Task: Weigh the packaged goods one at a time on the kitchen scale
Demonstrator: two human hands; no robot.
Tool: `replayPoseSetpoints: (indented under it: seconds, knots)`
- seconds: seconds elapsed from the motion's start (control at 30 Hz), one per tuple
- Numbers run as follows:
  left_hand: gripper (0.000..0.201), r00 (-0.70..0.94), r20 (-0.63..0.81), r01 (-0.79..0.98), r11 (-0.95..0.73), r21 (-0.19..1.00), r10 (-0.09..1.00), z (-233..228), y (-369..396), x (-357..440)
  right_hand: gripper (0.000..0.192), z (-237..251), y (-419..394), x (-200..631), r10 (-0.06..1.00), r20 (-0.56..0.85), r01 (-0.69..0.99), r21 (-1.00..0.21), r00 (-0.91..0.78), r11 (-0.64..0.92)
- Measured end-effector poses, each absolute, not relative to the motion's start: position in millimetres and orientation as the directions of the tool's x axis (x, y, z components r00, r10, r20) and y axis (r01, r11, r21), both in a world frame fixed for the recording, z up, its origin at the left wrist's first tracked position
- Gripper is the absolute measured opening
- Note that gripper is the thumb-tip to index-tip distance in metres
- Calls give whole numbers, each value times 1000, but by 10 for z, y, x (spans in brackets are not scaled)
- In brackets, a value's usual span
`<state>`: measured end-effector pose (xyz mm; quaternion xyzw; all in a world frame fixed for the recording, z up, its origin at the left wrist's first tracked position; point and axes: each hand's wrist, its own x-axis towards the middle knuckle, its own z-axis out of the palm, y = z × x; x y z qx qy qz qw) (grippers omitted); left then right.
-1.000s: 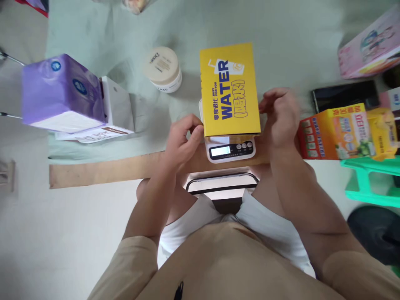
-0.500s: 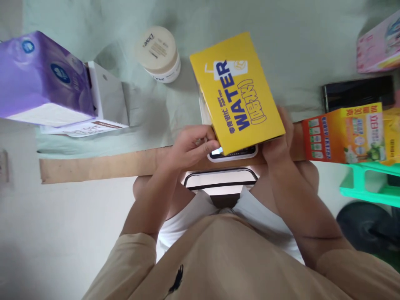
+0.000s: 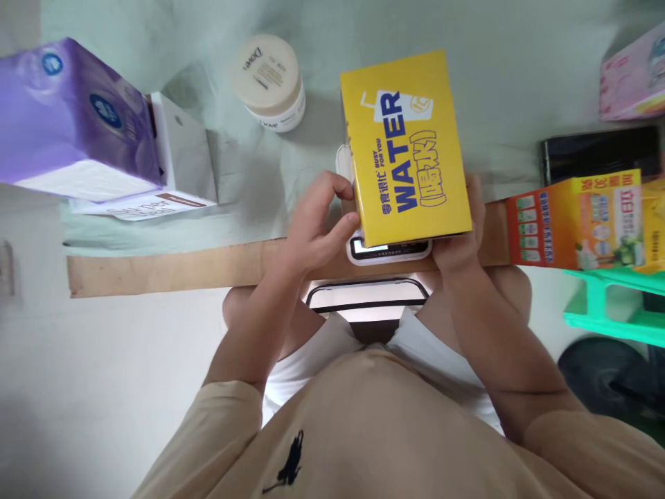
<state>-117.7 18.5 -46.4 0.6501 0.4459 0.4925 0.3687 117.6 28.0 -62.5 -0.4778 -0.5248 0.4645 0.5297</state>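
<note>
The yellow box [image 3: 408, 149] is positioned over the scale [image 3: 395, 252] and is best kept level, clear of the display [image 3: 370, 250]. Dark "WATER" lettering is printed on its face. The left hand [image 3: 318, 229] is curled at 8 o'clock, the right hand [image 3: 461, 253] half hidden at 4 o'clock; neither grip can be told.

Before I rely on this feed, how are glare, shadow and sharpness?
Head view: print on the yellow box reads clearly; head view: the scale display glows white, partly covered, digits unreadable; head view: a soft shadow lies beside the lidded jar.
</note>
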Motion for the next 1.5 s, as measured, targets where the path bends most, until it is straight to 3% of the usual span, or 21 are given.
replayPoseSetpoints:
  seconds: [0.1, 0.2, 0.27, 0.37, 0.5, 0.67, 0.87, 0.97, 1.1, 1.2, 1.3, 1.43, 1.5]
  knots:
    - [48, 80, 302, 245, -313, 918, 950, -442, 188, -1184, 38, -560, 303, 1154, 982, 179, -29, -983, 53, 181]
    - [46, -22, 287, 269, -271, 924, 958, -430, 191, -1227, 18, -496, 375, 1154, 970, 136, -7, -990, 200, 141]
    - [50, -161, 260, 248, -216, 944, 952, -431, 196, -1261, 21, -461, 452, 1161, 930, 128, -26, -989, 344, 146]
    - [68, -361, 126, 79, -104, 991, 924, -421, 212, -1287, 31, -408, 560, 1180, 852, 48, -206, -962, 521, 180]
    - [76, -423, -83, -164, 14, 986, 902, -397, 249, -1267, 36, -331, 610, 1203, 834, -145, -431, -894, 533, 120]
    - [76, -458, 23, -109, -81, 991, 889, -475, 303, -1231, 42, -283, 606, 1191, 816, -186, -461, -881, 547, 109]
    - [45, -436, 200, -32, -237, 971, 878, -482, 315, -1185, 42, -283, 614, 1197, 827, -200, -465, -881, 526, 83]
    - [54, -453, 180, 18, -193, 981, 873, -440, 284, -1158, 41, -312, 602, 1203, 840, -166, -453, -885, 516, 104]
    - [50, -448, 80, 6, -86, 996, 890, -409, 216, -1129, 39, -358, 562, 1174, 857, -90, -406, -902, 507, 146]
    - [47, -476, 168, 33, -173, 984, 863, -430, 187, -1152, 36, -377, 507, 1134, 870, -7, -351, -917, 494, 191]
    - [43, -401, 325, 94, -314, 945, 857, -471, 171, -1200, 35, -404, 425, 1109, 875, 151, -244, -926, 461, 288]
    - [52, -267, 295, -20, -311, 950, 918, -440, 76, -1093, 24, -475, 278, 1109, 858, 348, -146, -893, 378, 427]
    - [57, -233, 231, -106, -260, 960, 945, -370, -26, -927, 29, -510, 193, 1107, 882, 391, -118, -894, 262, 431]
